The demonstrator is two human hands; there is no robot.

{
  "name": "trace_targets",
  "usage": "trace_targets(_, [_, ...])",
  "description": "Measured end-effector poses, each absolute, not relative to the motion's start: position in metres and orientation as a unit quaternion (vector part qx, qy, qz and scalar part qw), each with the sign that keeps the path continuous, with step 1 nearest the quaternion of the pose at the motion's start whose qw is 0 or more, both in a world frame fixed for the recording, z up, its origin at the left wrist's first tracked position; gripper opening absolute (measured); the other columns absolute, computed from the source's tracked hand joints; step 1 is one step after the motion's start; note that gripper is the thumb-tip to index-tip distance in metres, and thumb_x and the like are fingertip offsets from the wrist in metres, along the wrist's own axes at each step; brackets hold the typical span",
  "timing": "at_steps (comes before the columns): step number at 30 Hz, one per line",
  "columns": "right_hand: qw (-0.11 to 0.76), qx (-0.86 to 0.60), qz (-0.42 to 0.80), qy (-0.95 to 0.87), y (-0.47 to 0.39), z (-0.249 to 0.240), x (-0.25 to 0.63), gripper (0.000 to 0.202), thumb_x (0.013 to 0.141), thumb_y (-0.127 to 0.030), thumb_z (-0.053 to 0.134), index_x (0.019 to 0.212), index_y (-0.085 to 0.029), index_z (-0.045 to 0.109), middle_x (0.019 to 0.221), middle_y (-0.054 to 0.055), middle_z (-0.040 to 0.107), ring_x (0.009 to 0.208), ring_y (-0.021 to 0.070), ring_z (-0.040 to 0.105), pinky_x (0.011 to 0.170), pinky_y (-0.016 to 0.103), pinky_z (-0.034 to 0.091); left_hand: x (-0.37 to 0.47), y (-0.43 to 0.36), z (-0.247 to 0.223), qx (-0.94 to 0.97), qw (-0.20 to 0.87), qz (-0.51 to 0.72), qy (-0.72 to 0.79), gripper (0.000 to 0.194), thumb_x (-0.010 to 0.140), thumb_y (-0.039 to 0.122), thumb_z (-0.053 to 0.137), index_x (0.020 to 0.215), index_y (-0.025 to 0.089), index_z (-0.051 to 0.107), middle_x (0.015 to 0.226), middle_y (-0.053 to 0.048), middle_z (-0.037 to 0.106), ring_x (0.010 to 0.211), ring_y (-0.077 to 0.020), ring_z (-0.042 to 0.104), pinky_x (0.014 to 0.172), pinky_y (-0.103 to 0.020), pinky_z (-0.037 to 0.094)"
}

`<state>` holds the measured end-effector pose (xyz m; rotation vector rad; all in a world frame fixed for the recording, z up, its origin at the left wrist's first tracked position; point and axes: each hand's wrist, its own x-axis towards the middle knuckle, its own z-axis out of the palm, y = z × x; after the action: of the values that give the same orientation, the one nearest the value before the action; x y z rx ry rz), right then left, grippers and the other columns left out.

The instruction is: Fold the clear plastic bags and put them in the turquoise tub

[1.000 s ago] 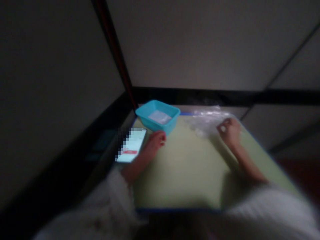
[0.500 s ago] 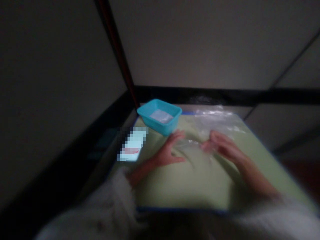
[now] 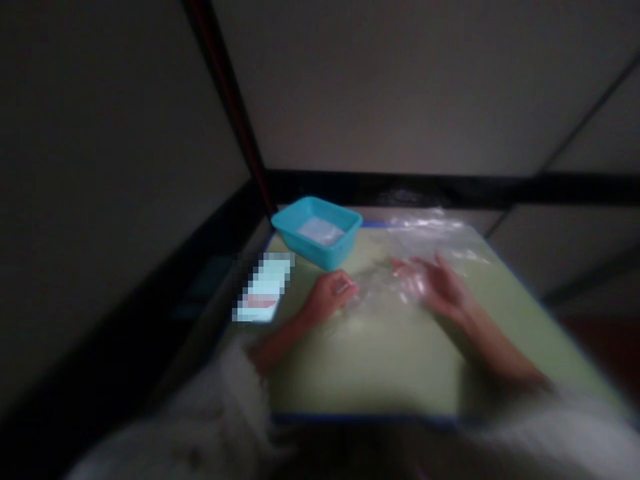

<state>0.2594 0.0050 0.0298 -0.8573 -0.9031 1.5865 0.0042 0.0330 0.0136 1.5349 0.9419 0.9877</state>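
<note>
Between my hands stretches a clear plastic bag [image 3: 376,285], thin and hard to make out against the pale green table top. My left hand [image 3: 332,293] is closed, its fingertips pinching the left end of the bag. My right hand [image 3: 440,287] is open with fingers apart, touching the bag's right end. Shiny plastic lies across its fingers; whether they are inside the bag or behind it, I cannot tell. Beyond my right hand, more clear plastic bags [image 3: 430,233] lie loosely at the table's far right.
A turquoise basket [image 3: 336,255] with a whitish packet [image 3: 320,231] inside stands at the far left of the green table [image 3: 370,373]. To the left of my left hand lies a pixelated, bright phone-like object [image 3: 265,287]. Walls rise behind and left.
My left hand has closed from an open, spread shape onto the bag's left end. My right hand has opened its fingers and shifted slightly left. The bag now spans both hands.
</note>
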Motion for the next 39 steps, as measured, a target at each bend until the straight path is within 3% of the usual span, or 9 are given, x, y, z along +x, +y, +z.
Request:
trace_targets(3, [0.515, -0.340, 0.690, -0.379, 0.002, 0.028, 0.257, 0.037, 0.083, -0.057, 0.052, 0.101, -0.025, 0.058, 0.114, 0.006, 0.067, 0.099, 0.0221, 0.066, 0.084, 0.041, 0.054, 0.005, 0.035, 0.013, 0.624, 0.488, 0.432, 0.431, 0.017, 0.066, 0.025, 0.069, 0.062, 0.016, 0.055, 0.055, 0.002, 0.058, 0.048, -0.0101, 0.052, 0.045, -0.019, 0.037])
trace_targets(6, [0.508, -0.372, 0.679, -0.377, -0.002, 0.026, 0.254, 0.039, 0.079, -0.041, 0.067, 0.111, -0.028, 0.049, 0.114, 0.005, 0.066, 0.096, 0.0218, 0.067, 0.081, 0.039, 0.056, 0.006, 0.035, 0.012, 0.611, 0.496, 0.439, 0.434, 0.019, 0.064, 0.023, 0.071, 0.061, 0.017, 0.053, 0.054, 0.003, 0.058, 0.049, -0.0101, 0.053, 0.045, -0.018, 0.038])
trace_targets(9, [0.500, -0.408, 0.645, -0.409, -0.004, 0.024, 0.255, 0.070, 0.065, -0.016, 0.079, 0.120, -0.033, 0.038, 0.120, 0.004, 0.062, 0.096, 0.0213, 0.067, 0.080, 0.036, 0.056, 0.006, 0.034, 0.013, 0.589, 0.545, 0.436, 0.408, 0.020, 0.063, 0.024, 0.073, 0.059, 0.016, 0.055, 0.052, 0.002, 0.058, 0.047, -0.0093, 0.052, 0.044, -0.018, 0.036])
trace_targets(12, [0.427, -0.395, 0.657, -0.479, -0.004, 0.025, 0.264, 0.089, 0.060, -0.007, 0.078, 0.129, -0.035, 0.028, 0.122, 0.005, 0.059, 0.096, 0.0218, 0.067, 0.077, 0.033, 0.056, 0.004, 0.035, 0.016, 0.565, 0.572, 0.447, 0.391, 0.021, 0.066, 0.030, 0.071, 0.060, 0.015, 0.058, 0.055, 0.000, 0.060, 0.049, -0.0099, 0.054, 0.043, -0.018, 0.037])
trace_targets(16, [0.317, -0.358, 0.665, -0.573, -0.006, 0.034, 0.278, 0.093, 0.064, -0.007, 0.075, 0.136, -0.032, 0.023, 0.122, 0.008, 0.059, 0.099, 0.0207, 0.066, 0.080, 0.035, 0.054, -0.002, 0.040, 0.020, 0.540, 0.589, 0.467, 0.380, 0.026, 0.069, 0.038, 0.067, 0.062, 0.016, 0.055, 0.061, -0.002, 0.062, 0.047, -0.0104, 0.055, 0.040, -0.019, 0.035])
trace_targets(20, [0.283, -0.336, 0.640, -0.631, -0.010, 0.040, 0.281, 0.091, 0.065, -0.007, 0.075, 0.139, -0.029, 0.027, 0.120, 0.007, 0.059, 0.100, 0.0184, 0.063, 0.079, 0.033, 0.054, -0.006, 0.043, 0.018, 0.538, 0.594, 0.466, 0.374, 0.025, 0.071, 0.038, 0.066, 0.062, 0.016, 0.056, 0.053, 0.000, 0.057, 0.039, -0.0071, 0.046, 0.039, -0.019, 0.032])
trace_targets(26, [0.248, -0.308, 0.670, -0.628, -0.008, 0.027, 0.276, 0.095, 0.069, -0.011, 0.074, 0.144, -0.029, 0.017, 0.110, 0.007, 0.064, 0.090, 0.0166, 0.066, 0.069, 0.029, 0.056, -0.002, 0.045, 0.006, 0.567, 0.567, 0.445, 0.398, 0.020, 0.070, 0.027, 0.069, 0.058, 0.017, 0.057, 0.047, 0.003, 0.054, 0.039, -0.0060, 0.043, 0.039, -0.017, 0.028])
trace_targets(32, [0.364, -0.376, 0.621, -0.584, 0.002, 0.012, 0.266, 0.071, 0.075, -0.017, 0.072, 0.136, -0.029, 0.037, 0.096, 0.003, 0.070, 0.083, 0.0156, 0.068, 0.069, 0.029, 0.056, 0.003, 0.045, -0.005, 0.582, 0.572, 0.414, 0.403, 0.020, 0.072, 0.033, 0.067, 0.064, 0.016, 0.059, 0.064, -0.003, 0.066, 0.057, -0.0117, 0.059, 0.043, -0.017, 0.038])
trace_targets(39, [0.249, -0.269, 0.692, -0.622, -0.005, 0.024, 0.265, 0.069, 0.072, -0.026, 0.073, 0.135, -0.027, 0.045, 0.105, 0.004, 0.071, 0.063, 0.0087, 0.064, 0.054, 0.018, 0.050, 0.005, 0.035, 0.005, 0.570, 0.638, 0.365, 0.367, 0.037, 0.074, 0.052, 0.063, 0.073, 0.017, 0.051, 0.068, -0.005, 0.069, 0.052, -0.0155, 0.065, 0.045, -0.021, 0.046])
